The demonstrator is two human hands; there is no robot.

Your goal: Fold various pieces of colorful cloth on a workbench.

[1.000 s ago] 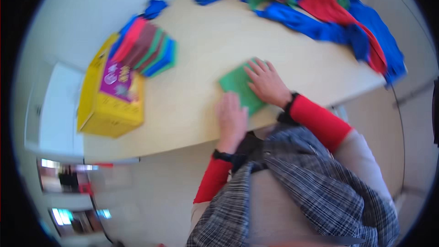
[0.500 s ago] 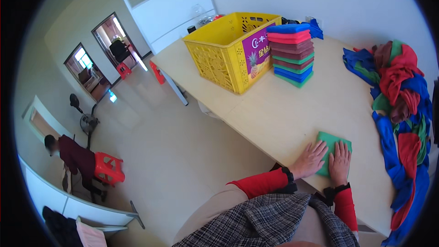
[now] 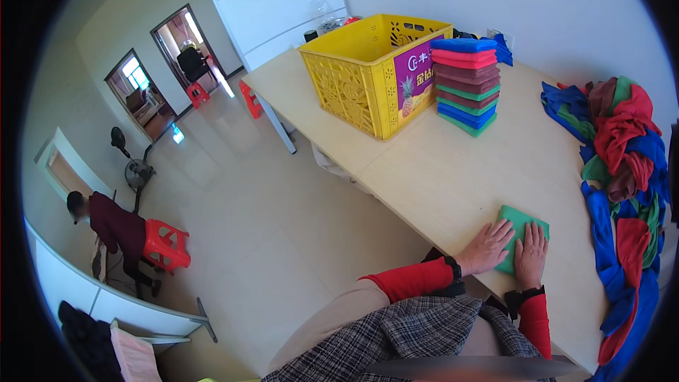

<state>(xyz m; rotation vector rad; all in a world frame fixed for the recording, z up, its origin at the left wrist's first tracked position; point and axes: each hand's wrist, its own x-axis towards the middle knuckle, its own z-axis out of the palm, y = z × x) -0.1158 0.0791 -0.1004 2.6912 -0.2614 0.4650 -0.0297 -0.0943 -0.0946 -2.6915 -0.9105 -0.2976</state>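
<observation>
A folded green cloth (image 3: 520, 218) lies on the table near its front edge. My left hand (image 3: 488, 246) presses on its left side with the fingers stretched out flat. Beside it my right hand (image 3: 530, 256) rests flat on the cloth's right part, fingers also extended. Neither hand grips anything. Farther back stands a neat stack of folded cloths (image 3: 467, 88) in blue, red, brown and green. To the right sprawls a loose heap of unfolded cloths (image 3: 622, 148) in the same colours, hanging down past the table's near right edge.
A yellow plastic crate (image 3: 346, 92) stands left of the stack on the pale table (image 3: 417, 163). Behind the stack lies a blue cloth (image 3: 503, 49). Across the floor at left, a person (image 3: 117, 230) in dark red bends by a red stool (image 3: 166, 246).
The view has shifted slightly, so the crate and stack appear farther right. Both hands stay flat on the green cloth, and the cloth looks unchanged.
</observation>
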